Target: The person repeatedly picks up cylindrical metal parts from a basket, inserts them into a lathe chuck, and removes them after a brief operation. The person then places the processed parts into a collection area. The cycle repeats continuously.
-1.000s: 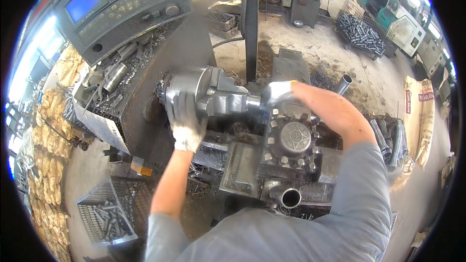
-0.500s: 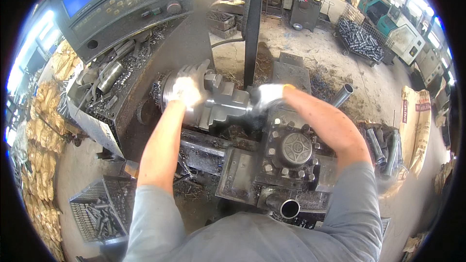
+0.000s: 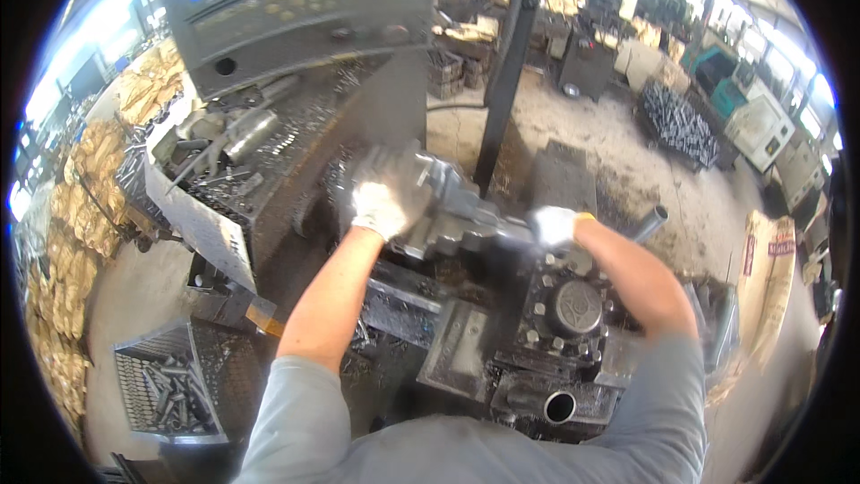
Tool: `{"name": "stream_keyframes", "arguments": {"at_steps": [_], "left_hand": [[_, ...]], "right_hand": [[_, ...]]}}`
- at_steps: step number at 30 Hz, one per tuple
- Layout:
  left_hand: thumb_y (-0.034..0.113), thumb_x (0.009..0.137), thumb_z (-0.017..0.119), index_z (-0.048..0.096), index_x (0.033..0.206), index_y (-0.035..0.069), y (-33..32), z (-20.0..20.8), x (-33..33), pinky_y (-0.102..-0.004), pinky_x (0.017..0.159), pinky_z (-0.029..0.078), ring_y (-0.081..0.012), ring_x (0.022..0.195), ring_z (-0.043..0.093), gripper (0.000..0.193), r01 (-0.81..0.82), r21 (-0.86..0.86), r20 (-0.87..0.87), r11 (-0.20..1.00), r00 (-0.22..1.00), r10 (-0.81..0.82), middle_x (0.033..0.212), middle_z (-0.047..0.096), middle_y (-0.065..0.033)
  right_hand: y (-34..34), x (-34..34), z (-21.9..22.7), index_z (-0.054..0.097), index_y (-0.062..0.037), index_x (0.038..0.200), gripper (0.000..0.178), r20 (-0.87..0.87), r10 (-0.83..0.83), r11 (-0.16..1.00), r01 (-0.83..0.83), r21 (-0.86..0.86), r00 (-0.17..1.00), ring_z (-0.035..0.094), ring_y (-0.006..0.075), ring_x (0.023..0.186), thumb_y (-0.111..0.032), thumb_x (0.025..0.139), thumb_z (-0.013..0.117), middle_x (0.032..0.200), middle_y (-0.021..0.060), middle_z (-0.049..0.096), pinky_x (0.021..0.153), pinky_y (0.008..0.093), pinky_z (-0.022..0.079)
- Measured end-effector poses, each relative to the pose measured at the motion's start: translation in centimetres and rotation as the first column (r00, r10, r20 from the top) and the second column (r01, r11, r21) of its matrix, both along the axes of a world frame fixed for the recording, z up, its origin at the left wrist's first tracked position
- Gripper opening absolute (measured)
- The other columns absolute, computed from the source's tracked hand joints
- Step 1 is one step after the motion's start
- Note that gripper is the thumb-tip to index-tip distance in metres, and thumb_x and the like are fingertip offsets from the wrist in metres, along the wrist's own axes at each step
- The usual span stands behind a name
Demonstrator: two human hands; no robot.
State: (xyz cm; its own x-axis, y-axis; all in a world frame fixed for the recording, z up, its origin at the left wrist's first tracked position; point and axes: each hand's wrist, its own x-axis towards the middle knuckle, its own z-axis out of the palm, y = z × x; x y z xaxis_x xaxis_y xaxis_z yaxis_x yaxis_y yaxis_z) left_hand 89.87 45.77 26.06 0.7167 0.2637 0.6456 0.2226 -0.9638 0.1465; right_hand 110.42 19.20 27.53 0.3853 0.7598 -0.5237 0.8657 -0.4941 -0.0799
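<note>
The gloved left hand (image 3: 390, 195) lies over the lathe chuck (image 3: 445, 231), perhaps to turn or steady it; its fingers blur, so I cannot tell how far its grip is open. The gloved right hand (image 3: 554, 226) is at the outer end of the metal workpiece (image 3: 511, 228), which juts rightward from the chuck, seemingly to support that end; whether this grip closes on it is unclear. The tool turret (image 3: 575, 306) sits right of and below the chuck, likely placed to face the work. Left of the chuck, a pale-sided tray (image 3: 202, 226) contains metal scraps and shavings. Farther below-left of it, a mesh basket (image 3: 131, 387) contains loose metal tubes (image 3: 168, 393).
</note>
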Motion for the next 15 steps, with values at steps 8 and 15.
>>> {"name": "stream_keyframes", "arguments": {"at_steps": [8, 15], "left_hand": [[0.036, 0.086, 0.084, 0.056, 0.147, 0.003, -0.2, 0.4, -1.5, -0.0512, 0.124, 0.038, -0.041, 0.138, 0.057, 0.075, 0.159, -0.252, 0.05, 0.954, 0.987, -0.151, 0.143, 0.063, -0.0233], [0.029, 0.091, 0.087, 0.062, 0.136, 0.002, -16.9, -3.3, -15.1, -0.0452, 0.103, 0.054, -0.0274, 0.122, 0.066, 0.058, 0.6, -0.702, 0.689, -0.384, 0.71, -0.148, 0.131, 0.068, -0.0135]], "right_hand": [[-5.0, -11.7, 11.2, 0.076, -0.0011, 0.107, 0.046, 0.655, -0.226, 0.968, 0.091, 0.234, 0.721, 0.078, 0.0366, 0.094, -0.031, 0.073, 0.084, 0.101, 0.0201, 0.078, 0.084, 0.0478, 0.064], [-5.7, -31.2, 3.8, 0.045, -0.0001, 0.154, 0.1, 0.299, -0.432, 0.636, 0.052, 0.77, 0.851, 0.075, 0.0412, 0.085, -0.032, 0.069, 0.086, 0.113, 0.0248, 0.068, 0.072, 0.0518, 0.064]]}}
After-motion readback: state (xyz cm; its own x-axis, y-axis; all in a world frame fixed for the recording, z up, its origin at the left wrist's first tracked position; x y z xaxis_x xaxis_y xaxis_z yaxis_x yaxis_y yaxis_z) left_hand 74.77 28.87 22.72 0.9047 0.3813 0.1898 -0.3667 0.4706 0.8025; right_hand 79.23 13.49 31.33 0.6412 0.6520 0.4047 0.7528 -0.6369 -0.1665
